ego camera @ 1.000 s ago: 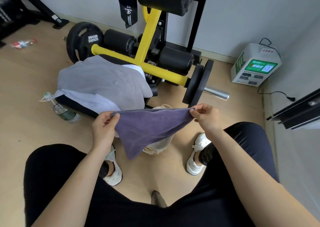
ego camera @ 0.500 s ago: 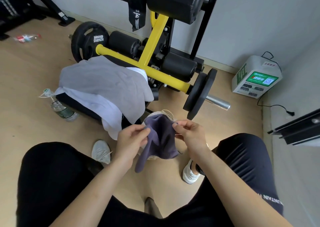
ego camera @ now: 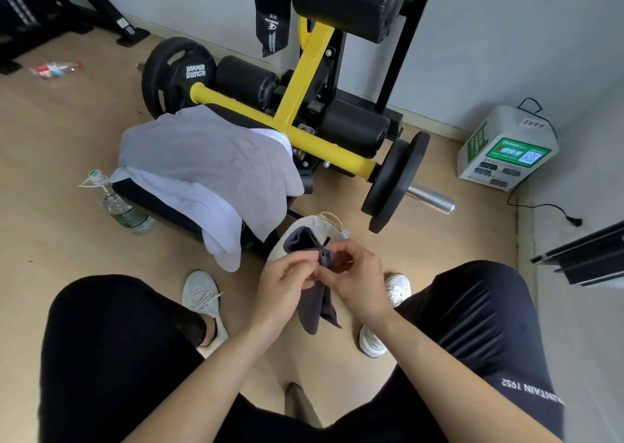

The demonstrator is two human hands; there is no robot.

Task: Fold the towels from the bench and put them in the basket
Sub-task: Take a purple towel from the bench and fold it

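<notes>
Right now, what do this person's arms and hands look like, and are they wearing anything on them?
The left arm and right arm are bare as far as the picture shows: no sleeves. The left hand and right hand wear no gloves, and no watch or ring shows. Below are black shorts with white lettering and white sneakers.

Matt cloth towel [ego camera: 317, 304], glossy bar [ego camera: 430, 199]

Wore black shorts [ego camera: 118, 341], slightly glossy, loose over both thighs. White lettering "UNTAIN 1952" [ego camera: 530, 390] ran along right leg hem. White lace-up sneakers: left shoe [ego camera: 201, 296], right shoe [ego camera: 371, 341]. Forearms [ego camera: 216, 368] bare.
</notes>
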